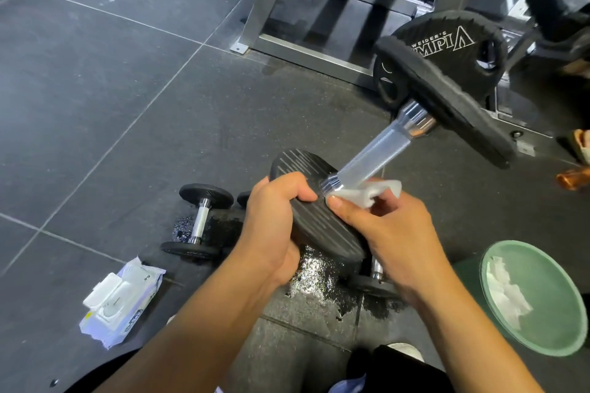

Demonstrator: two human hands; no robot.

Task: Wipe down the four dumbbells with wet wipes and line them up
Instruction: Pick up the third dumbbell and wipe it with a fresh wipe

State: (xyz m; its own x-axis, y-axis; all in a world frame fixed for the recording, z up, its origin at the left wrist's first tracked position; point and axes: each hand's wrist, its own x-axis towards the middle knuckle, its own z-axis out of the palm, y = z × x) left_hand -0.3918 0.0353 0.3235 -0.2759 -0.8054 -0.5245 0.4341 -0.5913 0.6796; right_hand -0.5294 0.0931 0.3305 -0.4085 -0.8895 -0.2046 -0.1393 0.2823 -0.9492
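Note:
I hold a large black dumbbell (pixel 364 153) tilted in the air, its knurled chrome handle pointing up and right. My left hand (pixel 274 226) grips the near black head. My right hand (pixel 392 233) pinches a white wet wipe (pixel 370 190) against the handle's near end. A smaller dumbbell (pixel 199 220) lies on the floor to the left. Another dumbbell (pixel 375 277) lies partly hidden under my right hand. A pack of wet wipes (pixel 119 300) sits on the floor at lower left.
A green bin (pixel 549 297) with used wipes inside stands at the right. Wet patches (pixel 319 274) darken the rubber floor under the dumbbells. A grey rack frame (pixel 306 51) with weight plates stands behind. My knees are at the bottom edge.

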